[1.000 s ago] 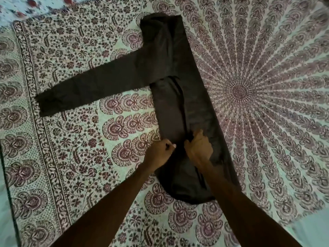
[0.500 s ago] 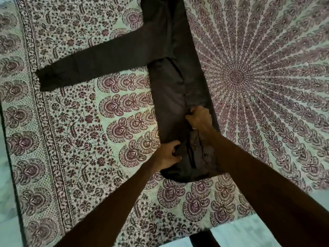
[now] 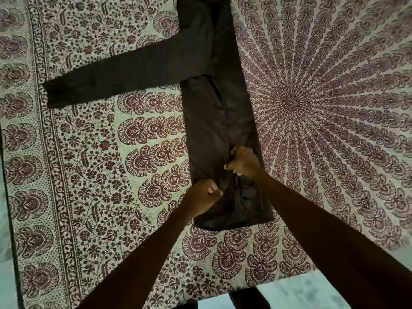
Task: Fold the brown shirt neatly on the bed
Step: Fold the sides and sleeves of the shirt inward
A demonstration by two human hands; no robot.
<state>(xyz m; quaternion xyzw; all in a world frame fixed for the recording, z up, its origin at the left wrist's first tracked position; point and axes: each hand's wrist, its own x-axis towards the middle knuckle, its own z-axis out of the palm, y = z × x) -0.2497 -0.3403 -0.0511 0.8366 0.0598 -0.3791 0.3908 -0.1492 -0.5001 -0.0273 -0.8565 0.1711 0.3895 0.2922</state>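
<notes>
The brown shirt (image 3: 207,121) lies lengthwise on the bed, its body folded into a narrow strip, one long sleeve (image 3: 116,79) stretched out flat to the left. My left hand (image 3: 204,197) is closed on the fabric near the shirt's lower left edge. My right hand (image 3: 242,161) pinches the folded edge along the middle of the strip, a little farther up. The hem end lies just below both hands. The collar end runs out of view at the top.
The bed is covered by a cream and maroon patterned spread (image 3: 334,108) with a round mandala at the right and a floral border at the left. The bed's near edge and pale floor (image 3: 301,293) show at the bottom.
My right hand has moved up along the shirt's middle fold, and my left hand has shifted down and left on the lower part. The view has moved closer over the bed.
</notes>
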